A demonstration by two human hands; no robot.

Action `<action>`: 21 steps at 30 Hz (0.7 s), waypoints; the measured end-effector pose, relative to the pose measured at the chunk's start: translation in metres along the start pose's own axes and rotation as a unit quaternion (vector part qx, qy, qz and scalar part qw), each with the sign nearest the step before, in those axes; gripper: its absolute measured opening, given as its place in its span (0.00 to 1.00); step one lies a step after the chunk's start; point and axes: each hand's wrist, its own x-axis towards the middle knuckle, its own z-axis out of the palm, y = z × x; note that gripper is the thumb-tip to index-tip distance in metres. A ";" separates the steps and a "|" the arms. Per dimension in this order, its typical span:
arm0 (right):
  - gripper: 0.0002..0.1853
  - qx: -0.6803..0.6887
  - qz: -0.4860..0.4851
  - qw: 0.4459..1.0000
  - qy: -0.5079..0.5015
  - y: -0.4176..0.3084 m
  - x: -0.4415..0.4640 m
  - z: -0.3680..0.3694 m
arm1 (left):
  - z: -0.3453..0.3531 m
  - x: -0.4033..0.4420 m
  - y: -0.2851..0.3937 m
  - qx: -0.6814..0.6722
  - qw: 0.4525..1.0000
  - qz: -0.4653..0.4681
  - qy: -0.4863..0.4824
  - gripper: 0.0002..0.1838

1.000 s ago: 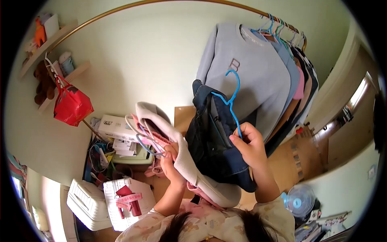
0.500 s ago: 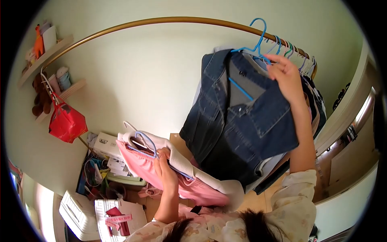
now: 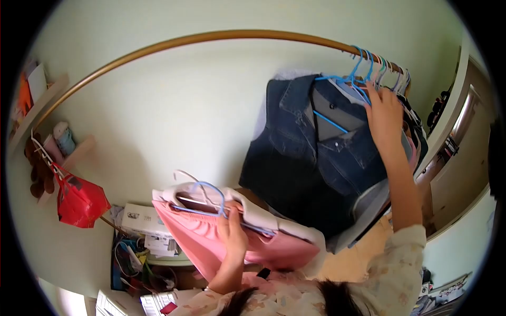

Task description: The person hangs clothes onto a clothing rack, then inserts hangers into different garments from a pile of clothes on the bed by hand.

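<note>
A dark denim vest (image 3: 337, 158) hangs on a blue hanger (image 3: 354, 73) whose hook is over the brass rail (image 3: 237, 35), in front of other hung clothes. My right hand (image 3: 386, 113) is closed at the right shoulder of that blue hanger. Lower and to the left, my left hand (image 3: 232, 237) is wrapped round the necks of hangers, one pale purple (image 3: 211, 185) and one whitish. They carry a pink garment (image 3: 197, 231) and a cream garment (image 3: 300, 231), held in front of my body.
More clothes on hangers (image 3: 403, 79) crowd the rail's right end. A red bag (image 3: 81, 200) hangs at the left near shelves (image 3: 79, 150) with a brown plush toy (image 3: 38, 163). Below stand a white box (image 3: 139, 218) and cables. A doorway lies at the right.
The denim vest on its blue hanger has gone up from in front of me onto the rail. My right hand rose with it. The pink garment in my left hand has swung into fuller view.
</note>
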 end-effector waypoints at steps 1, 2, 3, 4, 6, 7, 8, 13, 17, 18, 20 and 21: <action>0.16 -0.048 -0.029 0.996 0.075 -0.019 -0.007 -0.015 | 0.002 0.004 0.002 0.005 1.000 0.012 -0.006 0.08; 0.17 0.080 0.003 0.996 0.026 -0.040 -0.019 -0.029 | 0.002 0.004 0.004 -0.023 1.000 -0.009 -0.018 0.08; 0.17 0.206 0.033 0.978 -0.027 -0.058 -0.039 -0.043 | 0.001 0.006 0.002 -0.015 0.999 0.006 -0.035 0.07; 0.19 0.298 -0.011 0.949 -0.103 -0.072 -0.064 -0.046 | -0.001 0.007 0.003 -0.030 0.998 -0.017 -0.051 0.08; 0.22 0.485 -0.054 0.819 -0.303 -0.112 -0.109 -0.058 | 0.002 0.011 0.000 -0.030 0.997 0.005 -0.067 0.08; 0.22 0.509 -0.048 0.775 -0.371 -0.134 -0.134 -0.062 | -0.001 0.012 -0.003 -0.058 0.995 -0.019 -0.078 0.08; 0.21 0.515 -0.005 0.763 -0.391 -0.154 -0.158 -0.062 | -0.003 0.015 -0.006 -0.057 0.995 -0.020 -0.083 0.08; 0.14 0.495 0.126 0.762 -0.399 -0.178 -0.184 -0.069 | -0.007 0.022 -0.015 -0.057 0.990 -0.046 -0.121 0.09; 0.11 0.567 0.244 0.704 -0.351 -0.179 -0.177 -0.073 | -0.003 0.029 -0.006 -0.087 0.982 -0.074 -0.150 0.12; 0.11 0.574 0.260 0.694 -0.348 -0.177 -0.175 -0.075 | -0.004 0.032 -0.003 -0.097 0.979 -0.075 -0.163 0.12; 0.10 0.615 0.292 0.652 -0.334 -0.174 -0.174 -0.075 | -0.004 0.037 -0.003 -0.124 0.971 -0.078 -0.192 0.15; 0.10 0.630 0.318 0.624 -0.336 -0.171 -0.173 -0.077 | -0.004 0.039 -0.001 -0.134 0.964 -0.093 -0.210 0.15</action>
